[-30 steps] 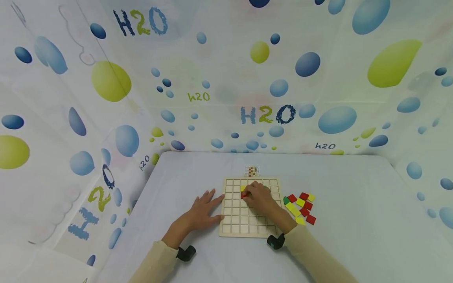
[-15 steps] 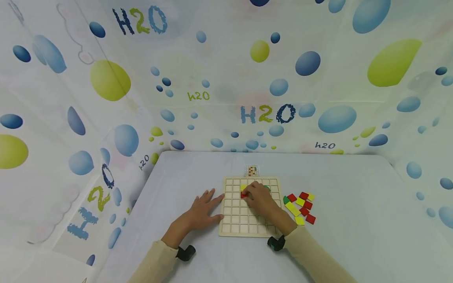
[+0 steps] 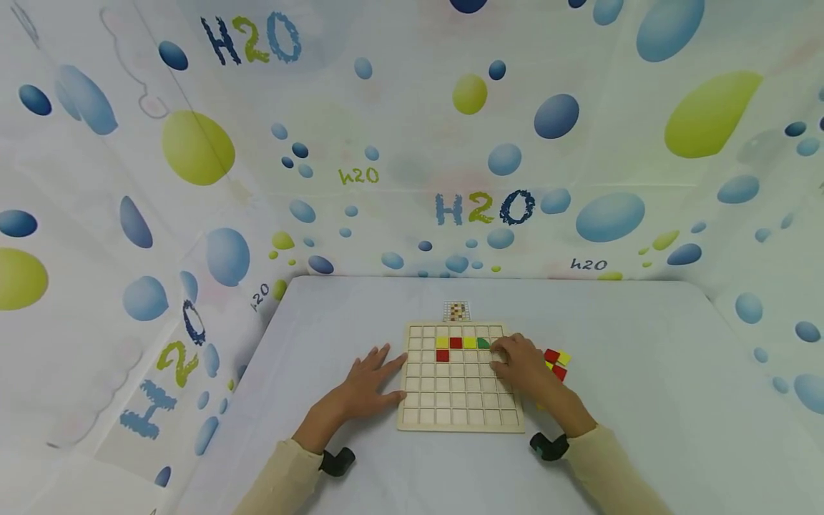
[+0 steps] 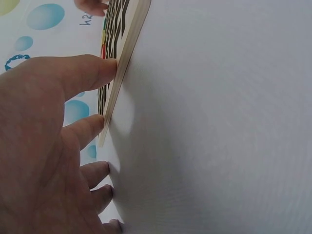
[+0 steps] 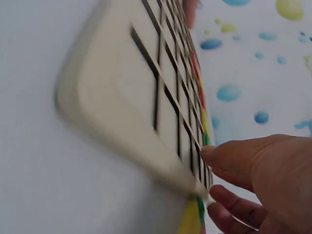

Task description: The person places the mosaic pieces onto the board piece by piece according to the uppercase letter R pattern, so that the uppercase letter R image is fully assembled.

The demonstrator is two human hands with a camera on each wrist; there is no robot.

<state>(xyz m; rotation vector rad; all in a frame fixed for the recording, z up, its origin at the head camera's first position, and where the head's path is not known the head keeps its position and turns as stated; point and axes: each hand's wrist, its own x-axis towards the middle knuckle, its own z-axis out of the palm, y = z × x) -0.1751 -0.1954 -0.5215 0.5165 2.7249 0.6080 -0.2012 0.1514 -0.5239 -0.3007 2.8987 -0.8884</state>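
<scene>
A wooden grid board (image 3: 460, 418) lies flat on the table. Its upper part holds a row of a yellow tile (image 3: 442, 342), a red tile (image 3: 455, 342), another yellow tile (image 3: 470, 342) and a green tile with a curved side (image 3: 483, 343). One more red tile (image 3: 442, 355) lies under the row's left end. My left hand (image 3: 363, 386) is spread beside the board, thumb (image 4: 92, 73) and index finger touching its left edge. Over the right edge, my right hand (image 3: 524, 365) has loosely bent fingers and no visible tile in them.
Loose red and yellow tiles (image 3: 552, 355) lie right of the board, partly hidden behind my right hand. A small printed pattern card (image 3: 456, 311) rests just beyond the board's far edge. A patterned cloth wall (image 3: 412, 236) rises behind the table.
My right hand has let go of the red tile in the second row and moved right, uncovering the tile row. My left hand stays in place.
</scene>
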